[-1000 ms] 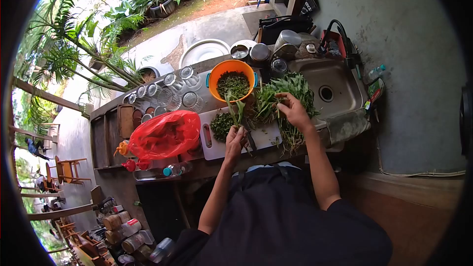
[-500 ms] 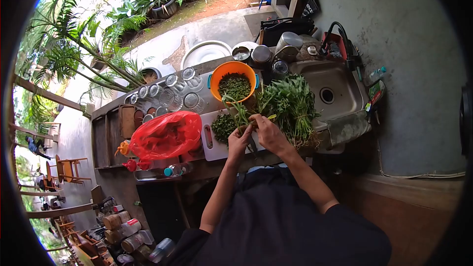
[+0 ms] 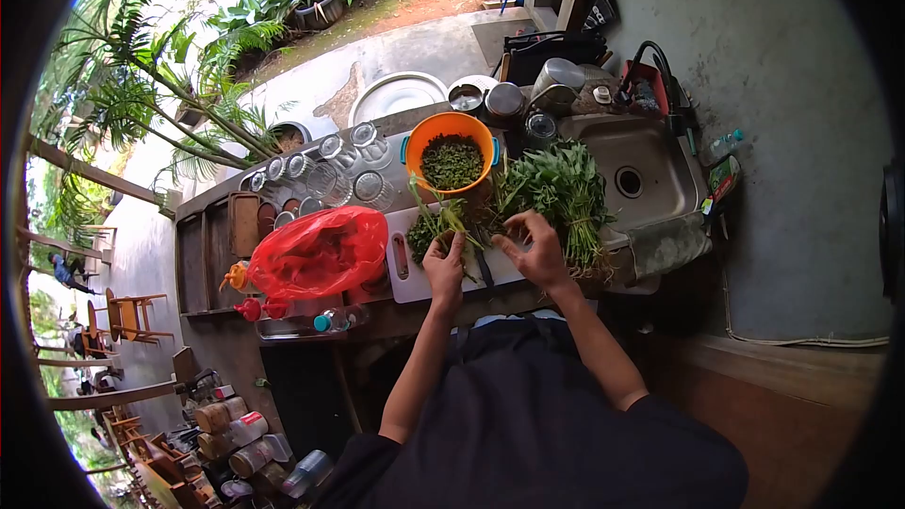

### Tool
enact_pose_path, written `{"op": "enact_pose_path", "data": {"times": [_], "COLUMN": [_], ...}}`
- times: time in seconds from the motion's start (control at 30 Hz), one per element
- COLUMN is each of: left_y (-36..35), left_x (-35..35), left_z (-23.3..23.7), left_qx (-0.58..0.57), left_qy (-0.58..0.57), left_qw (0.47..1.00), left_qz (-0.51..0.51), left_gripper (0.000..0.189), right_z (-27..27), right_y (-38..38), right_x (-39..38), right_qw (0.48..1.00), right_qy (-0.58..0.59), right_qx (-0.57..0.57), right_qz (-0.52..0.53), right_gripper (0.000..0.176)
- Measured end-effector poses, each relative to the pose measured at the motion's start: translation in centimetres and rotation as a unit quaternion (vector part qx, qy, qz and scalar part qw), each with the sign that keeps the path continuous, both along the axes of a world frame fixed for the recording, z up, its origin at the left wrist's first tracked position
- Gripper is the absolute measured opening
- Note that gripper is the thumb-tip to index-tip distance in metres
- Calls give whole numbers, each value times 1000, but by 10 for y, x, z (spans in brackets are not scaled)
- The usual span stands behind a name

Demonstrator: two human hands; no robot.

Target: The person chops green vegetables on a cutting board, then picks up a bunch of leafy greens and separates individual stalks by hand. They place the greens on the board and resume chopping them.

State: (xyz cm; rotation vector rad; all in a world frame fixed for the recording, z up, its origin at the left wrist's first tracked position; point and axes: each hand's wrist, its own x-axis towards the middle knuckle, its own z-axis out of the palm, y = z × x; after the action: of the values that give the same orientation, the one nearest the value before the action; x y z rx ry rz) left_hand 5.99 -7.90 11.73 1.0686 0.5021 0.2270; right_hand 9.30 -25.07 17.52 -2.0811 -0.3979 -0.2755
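My left hand (image 3: 443, 262) is closed round a few green stems (image 3: 439, 219) above a white cutting board (image 3: 412, 288). To its right, my right hand (image 3: 534, 250) is apart from it, fingers spread and curved with nothing visible between them. Chopped greens (image 3: 422, 243) lie on the board, partly behind my left hand. A large bundle of leafy greens (image 3: 563, 190) rests just beyond my right hand. Behind the board stands an orange bowl (image 3: 476, 138) with blue handles, holding chopped greens. A dark knife (image 3: 485, 269) appears to lie on the board between my hands.
A red plastic bag (image 3: 319, 259) and a capped bottle (image 3: 335, 321) are left of the board. Several upturned glasses (image 3: 373, 188) stand behind the bag. At the right is a sink (image 3: 660, 212) with a cloth (image 3: 669, 245) on its front edge. Metal pots (image 3: 505, 102) stand at the back.
My hands have moved apart. My right hand has let go of the stems and opened, while my left hand keeps them and has shifted slightly left.
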Motion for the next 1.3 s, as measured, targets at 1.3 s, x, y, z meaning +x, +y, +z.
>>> {"op": "enact_pose_path", "data": {"times": [1.3], "left_y": [39], "left_x": [-29], "left_z": [-12], "left_qx": [-214], "left_qy": [51], "left_qw": [972], "left_qz": [-78], "left_gripper": [13], "right_z": [-63], "right_y": [2], "right_x": [79], "right_qw": [965], "right_qy": [197], "right_qx": [-175], "right_qz": [-19], "right_gripper": [26]}}
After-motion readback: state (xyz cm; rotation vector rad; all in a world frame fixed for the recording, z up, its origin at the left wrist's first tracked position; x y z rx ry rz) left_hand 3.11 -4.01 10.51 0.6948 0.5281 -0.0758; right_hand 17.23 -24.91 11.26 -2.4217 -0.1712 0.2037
